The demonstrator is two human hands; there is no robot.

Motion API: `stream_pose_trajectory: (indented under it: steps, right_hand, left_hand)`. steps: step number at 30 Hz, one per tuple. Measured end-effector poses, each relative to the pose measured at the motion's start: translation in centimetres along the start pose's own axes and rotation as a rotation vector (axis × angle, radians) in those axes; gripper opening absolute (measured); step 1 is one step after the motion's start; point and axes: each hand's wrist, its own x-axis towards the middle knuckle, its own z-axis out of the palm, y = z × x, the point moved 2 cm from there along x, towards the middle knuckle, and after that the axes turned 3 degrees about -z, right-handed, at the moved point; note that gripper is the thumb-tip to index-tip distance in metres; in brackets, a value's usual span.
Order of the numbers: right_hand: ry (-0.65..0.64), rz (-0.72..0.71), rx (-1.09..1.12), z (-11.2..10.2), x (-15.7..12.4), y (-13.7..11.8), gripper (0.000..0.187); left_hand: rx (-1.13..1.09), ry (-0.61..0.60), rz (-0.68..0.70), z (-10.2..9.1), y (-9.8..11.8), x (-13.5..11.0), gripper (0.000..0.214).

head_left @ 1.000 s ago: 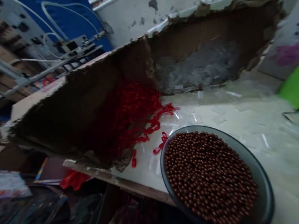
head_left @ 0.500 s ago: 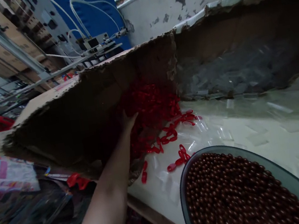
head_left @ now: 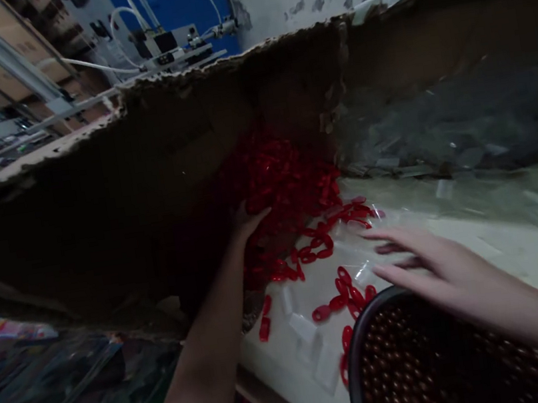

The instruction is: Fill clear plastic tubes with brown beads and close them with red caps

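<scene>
My left hand (head_left: 250, 220) reaches into the dark cardboard box, at the near side of a heap of red plastic clips (head_left: 285, 175). Its thumb stands apart from the rest; the other fingers are partly lost in shadow. My right hand (head_left: 427, 265) is over the far rim of a dark bowl (head_left: 354, 377), fingers spread and pointing left towards loose red clips and clear plastic pieces. Shiny brown beads (head_left: 399, 360) fill the bowl, partly hidden under my right forearm. More red clips (head_left: 346, 294) lie scattered on the pale tabletop beside the bowl.
The torn cardboard wall (head_left: 179, 141) rises behind the heap. Clear plastic pieces (head_left: 440, 129) are piled in the section to the right. A machine with white hoses (head_left: 165, 45) stands beyond the box. Printed plastic packaging (head_left: 9, 328) lies at lower left.
My right hand has come from the bowl's right rim to above its far side, fingers spreading. My left hand stays by the red heap. The view has shifted closer.
</scene>
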Motion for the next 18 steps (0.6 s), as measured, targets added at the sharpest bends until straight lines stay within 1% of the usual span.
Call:
stream_pose_trajectory:
  steps: [1,2,3,4,5,6,7,9,11,15,16,18]
  right_hand:
    - [-0.096,-0.064,-0.052,1.2,3.8,-0.8,0.053]
    - [-0.145,-0.119,-0.127,2.4,7.4,-1.3,0.062]
    - [-0.192,-0.140,-0.186,3.9,10.8,-1.6,0.073]
    - [-0.232,-0.129,-0.223,5.3,13.8,-1.7,0.085]
    - [-0.251,-0.081,-0.244,6.7,16.3,-1.6,0.094]
    - [-0.280,-0.016,-0.255,8.1,18.4,-1.4,0.103]
    - [-0.295,0.004,-0.220,9.3,19.9,-1.2,0.108]
    - [-0.325,0.040,-0.117,11.5,21.6,-1.0,0.108]
    - [-0.337,0.029,-0.034,13.3,21.9,-1.0,0.102]
    - [-0.283,-0.139,0.251,16.2,20.7,-1.9,0.074]
    - [-0.266,-0.174,0.325,16.6,20.3,-2.1,0.069]
    - [-0.220,-0.222,0.428,16.8,19.6,-2.6,0.066]
  left_hand:
    - [-0.022,-0.003,-0.003,-0.2,-0.3,-0.6,0.092]
    - [-0.046,0.008,-0.009,-0.5,-0.7,-1.3,0.090]
    - [-0.066,0.032,-0.024,-0.9,-1.2,-1.9,0.088]
    - [-0.079,0.068,-0.048,-1.2,-1.7,-2.4,0.086]
    - [-0.080,0.108,-0.078,-1.5,-2.3,-3.0,0.085]
    - [-0.080,0.142,-0.109,-1.7,-2.8,-3.4,0.086]
    - [-0.079,0.165,-0.133,-1.8,-3.2,-3.8,0.087]
    - [-0.083,0.177,-0.140,-1.3,-3.5,-4.3,0.087]
    - [-0.120,0.186,-0.108,-0.5,-3.1,-4.6,0.081]
    - [-0.254,0.228,-0.057,0.9,-1.8,-4.8,0.069]
    - [-0.284,0.231,-0.052,0.9,-1.5,-4.9,0.067]
    - [-0.328,0.219,-0.047,0.7,-1.0,-5.0,0.062]
